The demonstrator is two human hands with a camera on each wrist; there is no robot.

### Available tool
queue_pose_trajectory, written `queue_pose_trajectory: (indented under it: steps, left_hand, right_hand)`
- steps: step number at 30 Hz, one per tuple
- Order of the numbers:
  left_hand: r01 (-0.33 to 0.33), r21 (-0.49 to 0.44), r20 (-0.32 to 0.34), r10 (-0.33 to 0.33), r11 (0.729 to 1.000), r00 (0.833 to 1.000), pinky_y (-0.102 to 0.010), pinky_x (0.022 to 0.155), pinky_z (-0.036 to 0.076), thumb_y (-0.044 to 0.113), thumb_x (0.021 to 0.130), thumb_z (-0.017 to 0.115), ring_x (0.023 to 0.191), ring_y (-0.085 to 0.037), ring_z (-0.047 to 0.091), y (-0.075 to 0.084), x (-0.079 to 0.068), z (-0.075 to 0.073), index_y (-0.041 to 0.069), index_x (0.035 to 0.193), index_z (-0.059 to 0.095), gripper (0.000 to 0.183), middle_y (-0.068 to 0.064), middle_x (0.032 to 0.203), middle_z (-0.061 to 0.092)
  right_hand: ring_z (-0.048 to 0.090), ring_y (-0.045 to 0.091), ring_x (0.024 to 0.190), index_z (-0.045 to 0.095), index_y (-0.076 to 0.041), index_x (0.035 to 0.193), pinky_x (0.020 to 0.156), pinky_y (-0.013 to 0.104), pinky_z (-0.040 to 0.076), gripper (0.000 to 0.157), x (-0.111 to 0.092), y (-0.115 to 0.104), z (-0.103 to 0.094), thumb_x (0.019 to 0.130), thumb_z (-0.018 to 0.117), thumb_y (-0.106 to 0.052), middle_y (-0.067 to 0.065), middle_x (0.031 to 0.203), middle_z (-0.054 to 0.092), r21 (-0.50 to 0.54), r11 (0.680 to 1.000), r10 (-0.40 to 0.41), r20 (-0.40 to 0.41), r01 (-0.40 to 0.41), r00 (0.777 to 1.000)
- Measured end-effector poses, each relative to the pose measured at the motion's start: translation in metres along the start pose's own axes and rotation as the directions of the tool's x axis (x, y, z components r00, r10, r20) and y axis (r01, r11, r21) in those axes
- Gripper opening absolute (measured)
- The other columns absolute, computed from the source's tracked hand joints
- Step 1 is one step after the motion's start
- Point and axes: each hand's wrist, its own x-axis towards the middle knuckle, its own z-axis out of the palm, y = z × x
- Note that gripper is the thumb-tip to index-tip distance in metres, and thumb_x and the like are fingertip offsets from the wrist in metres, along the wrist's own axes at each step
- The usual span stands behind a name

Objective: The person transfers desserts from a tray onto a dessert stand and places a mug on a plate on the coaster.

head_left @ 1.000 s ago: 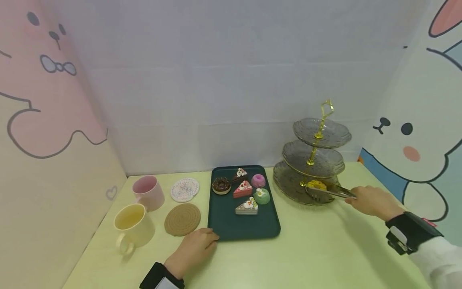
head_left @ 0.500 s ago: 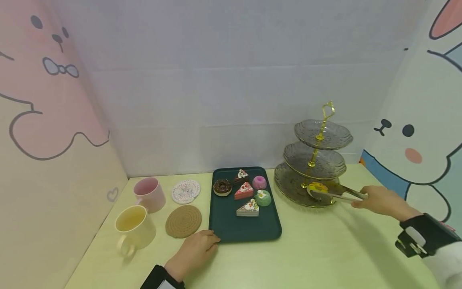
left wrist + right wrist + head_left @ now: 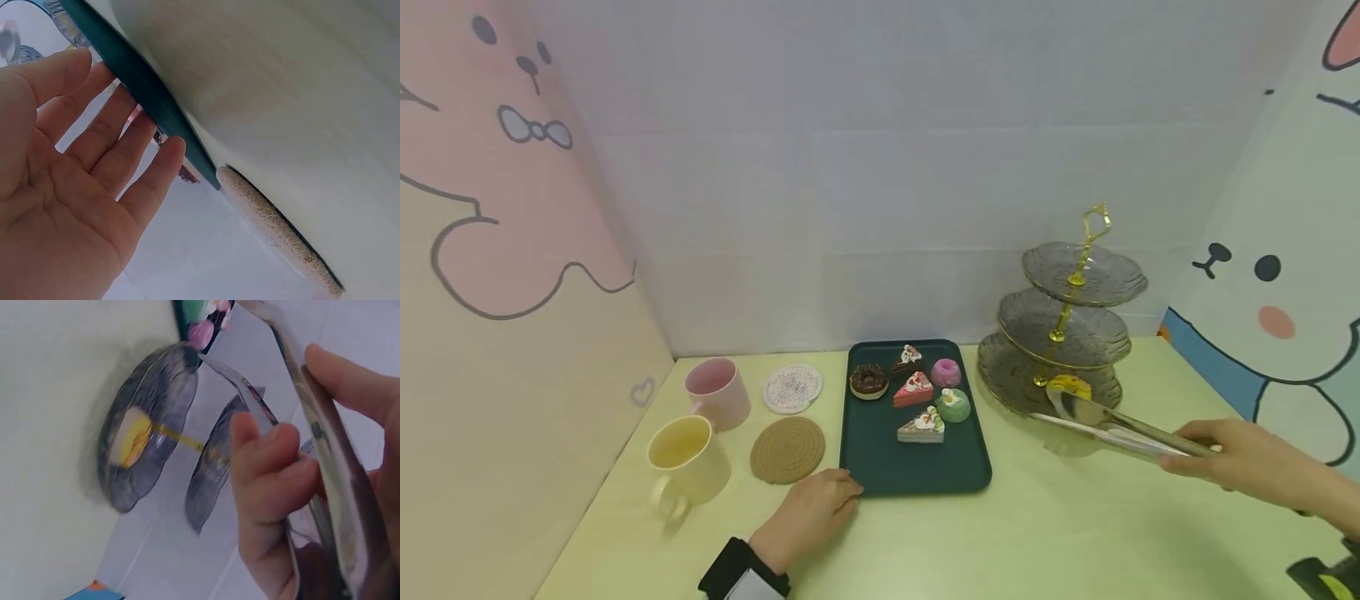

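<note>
My right hand (image 3: 1247, 454) grips a pair of metal tongs (image 3: 331, 444). The arms of the tongs are spread, with nothing between their tips. A yellow cake (image 3: 132, 439) lies on the bottom plate of a three-tier glass stand (image 3: 1011, 379), apart from the tongs in the right wrist view. At the front left corner of a dark green tray (image 3: 917, 475), my left hand (image 3: 812, 512) touches the rim with its fingers nearly straight, as the left wrist view shows. On the tray are a chocolate donut (image 3: 868, 381), cake slices (image 3: 921, 427), a pink ring cake (image 3: 946, 372) and a green cake (image 3: 953, 406).
Left of the tray lie a woven brown coaster (image 3: 787, 451) and a white speckled coaster (image 3: 793, 388). Farther left stand a pink mug (image 3: 726, 400) and a yellow mug (image 3: 700, 475). A white wall (image 3: 820, 208) rises behind the table.
The right hand has drawn back to the right and nearer, and the tongs have spread and come off the yellow cake, which stays on the bottom plate. The left hand has stayed at the tray.
</note>
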Motion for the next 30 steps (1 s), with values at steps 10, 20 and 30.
queue_pose_trajectory:
  steps: [10,20,30]
  left_hand:
    - [0.015,-0.019,0.026,-0.014,1.0,1.0,-0.037,0.076,0.055,0.01,0.082,0.064,0.09,-0.022,0.063,-0.004,0.002,0.006,0.007,0.092,0.074,0.015,-0.006,0.092,0.071]
    - [0.004,-0.003,0.031,-0.004,1.0,1.0,-0.031,0.072,0.055,0.012,0.079,0.067,0.086,-0.015,0.063,0.002,0.001,0.013,0.009,0.092,0.074,0.015,-0.002,0.09,0.07]
    - [-0.02,0.045,0.009,0.019,0.999,1.0,-0.031,0.073,0.055,0.015,0.08,0.066,0.088,-0.014,0.062,0.001,0.0,0.003,0.01,0.092,0.074,0.015,-0.001,0.09,0.07]
  right_hand:
    - [0.051,0.013,0.055,0.061,0.003,0.11,0.048,0.033,0.045,0.05,0.086,-0.135,0.022,0.081,0.067,-0.036,0.002,0.07,0.06,-0.117,0.937,-0.35,-0.28,0.33,0.894]
    - [0.043,0.013,0.048,0.062,-0.004,0.084,0.046,0.028,0.029,0.025,0.163,-0.188,0.066,0.081,0.068,-0.027,0.002,0.059,0.049,-0.152,0.909,-0.412,-0.18,0.389,0.893]
    - [0.031,0.012,0.044,0.051,-0.011,0.061,0.043,0.027,0.023,0.03,0.184,-0.202,0.071,0.08,0.069,-0.026,-0.003,0.051,0.03,-0.117,0.923,-0.38,-0.134,0.366,0.915]
